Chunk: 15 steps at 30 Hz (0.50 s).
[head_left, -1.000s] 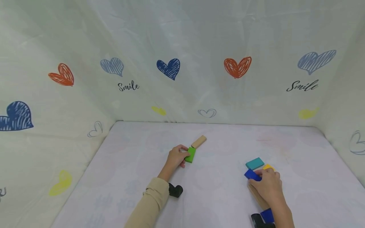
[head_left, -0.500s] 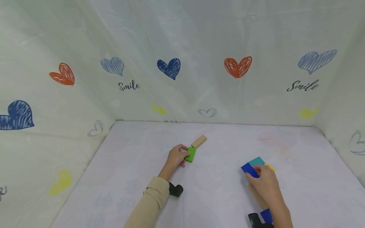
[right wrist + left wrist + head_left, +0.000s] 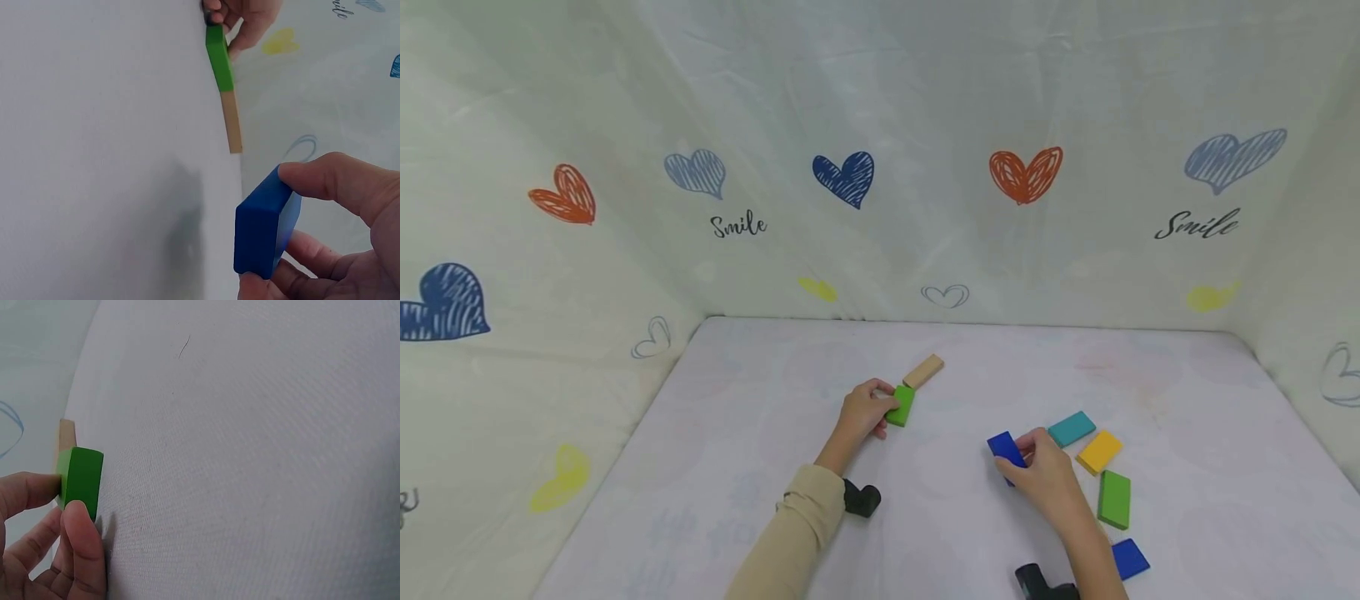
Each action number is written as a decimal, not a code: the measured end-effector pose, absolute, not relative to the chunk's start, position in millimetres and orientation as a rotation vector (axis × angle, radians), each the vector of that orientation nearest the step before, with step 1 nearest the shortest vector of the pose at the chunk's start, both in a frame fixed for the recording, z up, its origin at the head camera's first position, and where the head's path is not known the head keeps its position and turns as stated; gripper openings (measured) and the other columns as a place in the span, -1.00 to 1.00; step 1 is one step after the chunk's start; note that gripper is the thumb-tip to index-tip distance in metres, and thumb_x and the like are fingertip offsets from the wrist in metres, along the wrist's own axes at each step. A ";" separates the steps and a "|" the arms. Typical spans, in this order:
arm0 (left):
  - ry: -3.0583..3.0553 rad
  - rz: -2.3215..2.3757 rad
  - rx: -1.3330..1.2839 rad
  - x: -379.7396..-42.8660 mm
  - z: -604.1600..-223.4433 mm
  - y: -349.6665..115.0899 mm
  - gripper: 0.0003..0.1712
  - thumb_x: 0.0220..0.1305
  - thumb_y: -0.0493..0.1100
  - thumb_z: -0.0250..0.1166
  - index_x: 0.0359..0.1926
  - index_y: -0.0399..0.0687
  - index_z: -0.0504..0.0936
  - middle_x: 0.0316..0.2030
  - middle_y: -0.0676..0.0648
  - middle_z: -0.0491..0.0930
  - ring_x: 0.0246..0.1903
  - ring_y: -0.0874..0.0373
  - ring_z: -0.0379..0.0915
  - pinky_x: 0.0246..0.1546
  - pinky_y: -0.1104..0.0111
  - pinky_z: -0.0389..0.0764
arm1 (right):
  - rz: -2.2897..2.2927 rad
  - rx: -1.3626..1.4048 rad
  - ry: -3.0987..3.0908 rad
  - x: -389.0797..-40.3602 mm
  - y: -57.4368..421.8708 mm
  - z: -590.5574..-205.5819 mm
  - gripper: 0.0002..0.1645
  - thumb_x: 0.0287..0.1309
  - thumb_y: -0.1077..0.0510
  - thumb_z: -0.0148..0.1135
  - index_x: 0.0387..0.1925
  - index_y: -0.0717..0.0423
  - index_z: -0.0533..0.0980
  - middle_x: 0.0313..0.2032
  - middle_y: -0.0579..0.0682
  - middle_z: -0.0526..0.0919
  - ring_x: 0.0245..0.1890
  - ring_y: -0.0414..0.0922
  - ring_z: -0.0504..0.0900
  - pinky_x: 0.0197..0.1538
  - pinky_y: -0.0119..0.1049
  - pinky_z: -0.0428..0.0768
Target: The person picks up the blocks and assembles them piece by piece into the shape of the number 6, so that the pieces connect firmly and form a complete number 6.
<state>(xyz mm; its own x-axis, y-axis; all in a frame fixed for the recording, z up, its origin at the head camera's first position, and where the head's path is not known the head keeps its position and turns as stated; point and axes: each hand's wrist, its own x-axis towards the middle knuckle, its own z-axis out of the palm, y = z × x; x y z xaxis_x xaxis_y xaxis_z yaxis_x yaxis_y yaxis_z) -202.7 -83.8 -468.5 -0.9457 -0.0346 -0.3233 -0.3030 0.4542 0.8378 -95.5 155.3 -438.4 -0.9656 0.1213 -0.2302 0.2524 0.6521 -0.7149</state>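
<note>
In the head view my left hand (image 3: 861, 415) pinches a green block (image 3: 902, 406) between thumb and fingers on the white table. A plain wooden block (image 3: 923, 371) lies at an angle against the green block's far end. The left wrist view shows the thumb and fingertips on two sides of the green block (image 3: 84, 478). Right of centre, my right hand (image 3: 1047, 477) grips a dark blue block (image 3: 1006, 452) by its edges. In the right wrist view this blue block (image 3: 259, 225) is raised off the table, its shadow falling beside it.
A teal block (image 3: 1072, 429), a yellow block (image 3: 1100, 452), another green block (image 3: 1115, 500) and a second blue block (image 3: 1129, 558) lie in a curve on the right, the last partly behind my right forearm. Black wrist-worn pieces (image 3: 862, 500) show by both wrists. A printed cloth wall (image 3: 910, 250) stands behind.
My right hand has lifted the blue block from beside the teal one and carried it left, uncovering the yellow and green blocks. The left hand has stayed on its green block.
</note>
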 end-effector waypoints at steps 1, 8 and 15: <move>2.447 1.486 -0.291 -202.8 -468.6 -83.7 -0.71 0.11 -0.21 0.25 -0.10 -0.16 0.56 -0.67 -0.01 0.37 -0.82 0.28 0.29 -0.82 0.49 0.44 | -1.224 0.293 2.705 -96.0 152.2 -439.6 -0.52 0.06 0.09 0.28 -0.10 0.31 0.33 -0.28 0.16 0.49 -0.31 -0.06 0.44 -0.32 -0.33 0.53; 2.450 1.479 -0.291 -203.4 -469.3 -83.4 -0.71 0.11 -0.20 0.25 -0.11 -0.15 0.56 -0.67 -0.01 0.38 -0.82 0.28 0.29 -0.82 0.49 0.44 | -1.307 0.211 2.677 -100.0 132.5 -445.2 -0.44 0.03 0.09 0.32 -0.03 0.33 0.35 -0.28 0.10 0.50 -0.29 -0.09 0.44 -0.29 -0.33 0.51; 2.440 1.489 -0.292 -203.9 -468.9 -85.1 -0.71 0.11 -0.20 0.26 -0.10 -0.16 0.56 -0.64 -0.01 0.37 -0.82 0.28 0.29 -0.82 0.50 0.43 | -1.351 0.165 2.651 -105.2 114.9 -448.5 -0.46 -0.01 0.09 0.34 -0.07 0.34 0.38 -0.34 0.06 0.50 -0.33 -0.12 0.45 -0.31 -0.34 0.50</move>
